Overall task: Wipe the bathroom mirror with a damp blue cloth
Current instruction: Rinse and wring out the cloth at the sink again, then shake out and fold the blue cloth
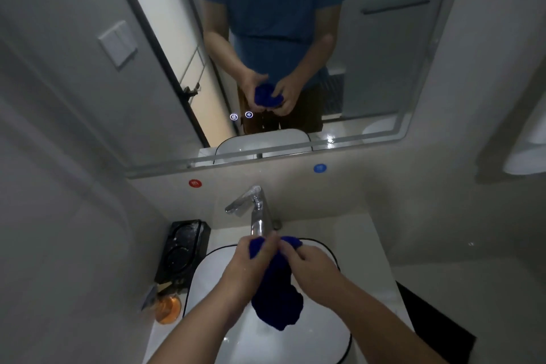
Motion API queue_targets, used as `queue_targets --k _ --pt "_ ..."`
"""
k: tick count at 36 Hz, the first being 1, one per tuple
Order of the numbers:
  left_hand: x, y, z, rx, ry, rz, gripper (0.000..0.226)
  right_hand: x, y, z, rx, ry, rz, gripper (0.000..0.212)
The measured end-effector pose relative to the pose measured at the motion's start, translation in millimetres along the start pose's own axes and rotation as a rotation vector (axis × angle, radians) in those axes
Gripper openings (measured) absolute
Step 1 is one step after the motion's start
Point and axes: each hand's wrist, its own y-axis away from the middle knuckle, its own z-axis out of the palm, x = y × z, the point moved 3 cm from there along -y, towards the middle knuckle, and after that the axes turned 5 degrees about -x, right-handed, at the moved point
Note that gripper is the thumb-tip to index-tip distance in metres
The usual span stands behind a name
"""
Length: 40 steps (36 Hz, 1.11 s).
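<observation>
Left hand (251,266), right hand (313,272) gripping blue cloth (277,298), sink (266,343), mirror (384,68)

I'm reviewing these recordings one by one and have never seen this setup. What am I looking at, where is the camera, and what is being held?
There is no machine here: a person works with bare hands. The single picture comes from a wide-angle camera worn on the person's head, looking down at a white sink. The left hand and right hand both grip a blue cloth just below the faucet, over the basin. Whether water is running is unclear. The mirror above reflects the same person and cloth. Left of the sink sit a black tray and an orange container.
</observation>
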Motion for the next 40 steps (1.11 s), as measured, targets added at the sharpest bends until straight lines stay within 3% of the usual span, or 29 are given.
queue_targets --k 4,11,15,17,20,24,26,29,33,37,40 --pt "8 28 -5 -0.080 -0.218 0.211 0.055 -17 21 -12 0.028 0.093 0.023 0.057" --pt "11 84 -40 -0.036 0.088 0.330 0.016 -57 86 -28 0.052 -0.024 0.046 0.042" --pt "7 118 -74 0.011 0.176 0.385 0.026 -91 139 -31 0.195 -0.142 -0.074 0.044" --pt "2 131 -87 -0.013 0.117 0.411 0.022 -113 166 -25 0.255 -0.279 -0.175 0.044" --pt "-1 152 -91 -0.089 -0.022 0.426 0.037 -130 194 -14 0.307 -0.391 -0.278 0.038" --pt "3 185 -67 -0.334 -0.331 0.338 0.054 -144 216 0 0.235 -0.398 -0.302 0.041" --pt "7 200 -51 -0.308 -0.500 0.375 0.069 -151 227 5 0.221 -0.393 -0.279 0.049" --pt "21 226 -27 -0.289 -0.443 0.548 0.087 -157 244 8 0.195 -0.326 -0.274 0.048" --pt "37 251 0 -0.313 -0.221 0.664 0.052 -164 267 17 0.128 -0.021 -0.242 0.044" --pt "45 261 16 -0.255 -0.180 0.700 0.015 -159 284 12 0.253 0.175 -0.231 0.056" --pt "49 266 34 -0.233 -0.159 0.687 0.032 -148 299 -8 0.264 0.230 -0.214 0.079"
